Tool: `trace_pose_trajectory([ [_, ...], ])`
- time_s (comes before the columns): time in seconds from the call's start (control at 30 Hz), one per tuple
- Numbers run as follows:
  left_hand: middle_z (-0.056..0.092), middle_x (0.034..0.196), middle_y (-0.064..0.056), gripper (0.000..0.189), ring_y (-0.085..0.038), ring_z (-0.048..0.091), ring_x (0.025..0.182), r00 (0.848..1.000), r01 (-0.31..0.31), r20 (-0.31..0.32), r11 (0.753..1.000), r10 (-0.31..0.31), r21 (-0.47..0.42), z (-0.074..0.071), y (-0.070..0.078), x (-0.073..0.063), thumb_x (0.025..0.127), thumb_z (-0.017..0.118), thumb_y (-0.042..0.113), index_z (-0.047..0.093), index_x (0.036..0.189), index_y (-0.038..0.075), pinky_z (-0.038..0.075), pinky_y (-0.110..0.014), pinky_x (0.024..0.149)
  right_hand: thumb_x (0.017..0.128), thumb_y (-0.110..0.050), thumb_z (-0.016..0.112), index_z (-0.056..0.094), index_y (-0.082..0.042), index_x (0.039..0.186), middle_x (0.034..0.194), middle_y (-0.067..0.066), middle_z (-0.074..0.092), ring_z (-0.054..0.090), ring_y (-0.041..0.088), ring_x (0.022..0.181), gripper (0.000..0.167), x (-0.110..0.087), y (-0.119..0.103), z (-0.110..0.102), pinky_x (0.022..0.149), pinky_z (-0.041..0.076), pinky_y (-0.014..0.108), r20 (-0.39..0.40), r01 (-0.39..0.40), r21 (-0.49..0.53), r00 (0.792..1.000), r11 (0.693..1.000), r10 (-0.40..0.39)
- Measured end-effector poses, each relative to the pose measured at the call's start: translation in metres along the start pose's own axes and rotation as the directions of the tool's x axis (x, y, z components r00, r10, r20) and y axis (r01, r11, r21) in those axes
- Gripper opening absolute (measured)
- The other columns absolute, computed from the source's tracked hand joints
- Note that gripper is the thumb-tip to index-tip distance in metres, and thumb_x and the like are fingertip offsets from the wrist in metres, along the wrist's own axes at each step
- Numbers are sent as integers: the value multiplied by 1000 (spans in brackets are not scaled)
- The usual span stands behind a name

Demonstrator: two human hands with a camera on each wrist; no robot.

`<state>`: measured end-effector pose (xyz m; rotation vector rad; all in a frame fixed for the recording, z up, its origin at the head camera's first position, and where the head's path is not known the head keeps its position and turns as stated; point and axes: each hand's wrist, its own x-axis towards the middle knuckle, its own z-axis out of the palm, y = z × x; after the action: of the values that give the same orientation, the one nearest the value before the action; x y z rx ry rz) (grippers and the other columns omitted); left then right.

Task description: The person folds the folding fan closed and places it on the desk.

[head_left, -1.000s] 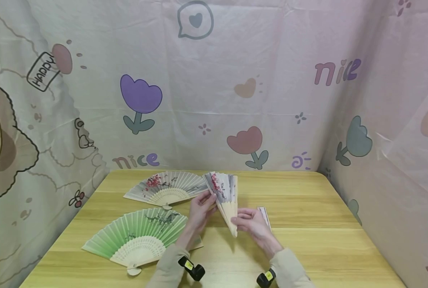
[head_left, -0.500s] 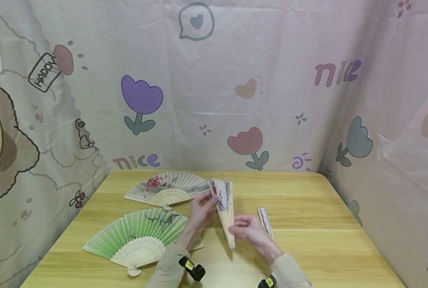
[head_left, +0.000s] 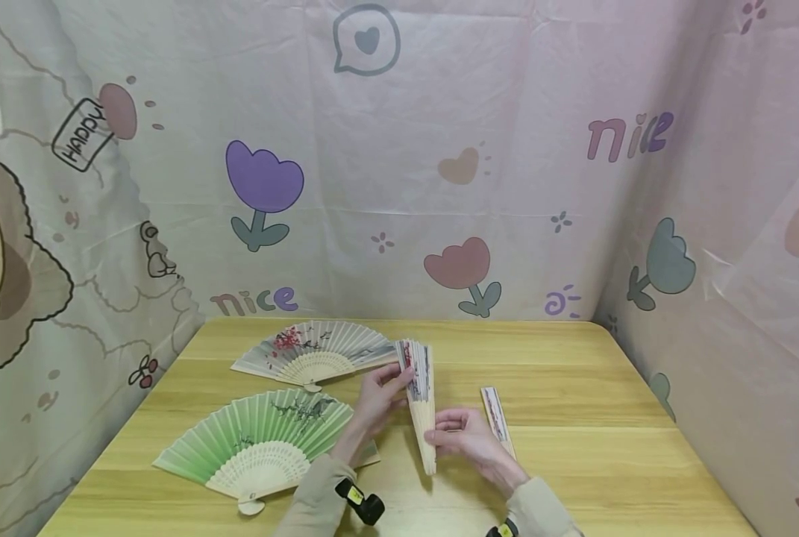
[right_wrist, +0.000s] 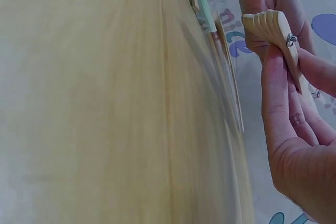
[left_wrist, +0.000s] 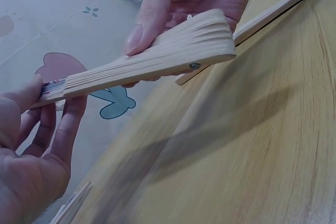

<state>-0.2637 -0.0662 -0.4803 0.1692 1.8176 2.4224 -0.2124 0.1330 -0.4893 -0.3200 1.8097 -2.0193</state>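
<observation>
Well, nearest to me, two beige sleeves (head_left: 317,494) with black wrist cameras (head_left: 368,510) reach over the pale yellow wood-grain table (head_left: 574,388). By the left forearm lies a green pleated fan with pale slatted ribs (head_left: 261,419), spread wide; the forearm crosses its right end, so room is tight there. A little farther in, the right hand (head_left: 469,440) pinches the pale wooden rib end of a white-and-grey paper fan with red print (head_left: 421,406), and the left hand (head_left: 375,399) pinches the same fan higher, at its paper part. It hangs above the middle of the table, a slim wedge with ribs stacked but not flush; I'd judge its folding nearly done, with a last looseness left to press out. Just beyond the right wrist, a narrow printed strip of a folded fan (head_left: 497,418) lies closed. Farther left, a grey fan with red blossoms (head_left: 321,354) lies spread, no more folded than the green one. Its right tip meets the held fan's top in my view; I cannot tell whether they touch. The widest room runs right of the folded fan to the table's right edge, and back toward the far edge, before a pale tulip-printed cloth (head_left: 399,149).
</observation>
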Motion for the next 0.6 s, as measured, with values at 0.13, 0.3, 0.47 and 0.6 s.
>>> trace_pose_trajectory([
  [0.13,66,104,-1,45,-12,68,90,1000,19,12,1000,-19,3,0,0,0,98,65,13,53,132,-13,65,-32,82,86,-1,73,59,18,116,92,2,76,72,14,84,38,0,1,0,83,65,32,13,7,-16,1000,1000,-7],
  [0.3,68,101,0,44,-11,68,88,999,40,10,999,-40,14,2,1,1,97,65,12,54,132,-12,66,-31,78,88,-1,71,57,20,118,93,2,76,72,13,81,40,1,3,0,79,65,30,45,33,-50,999,998,-30],
  [0.47,67,98,1,44,-11,67,84,999,51,16,998,-52,35,3,2,2,96,66,11,54,132,-12,65,-25,69,89,-2,70,57,21,117,90,1,75,70,12,78,38,1,3,1,75,65,26,64,52,-94,997,994,-46],
  [0.6,66,94,2,42,-11,66,79,998,64,9,997,-64,43,4,1,2,95,68,11,57,129,-11,63,-21,63,88,-3,71,59,18,115,88,0,73,69,12,76,36,0,1,2,73,64,26,51,42,-133,998,990,-35],
])
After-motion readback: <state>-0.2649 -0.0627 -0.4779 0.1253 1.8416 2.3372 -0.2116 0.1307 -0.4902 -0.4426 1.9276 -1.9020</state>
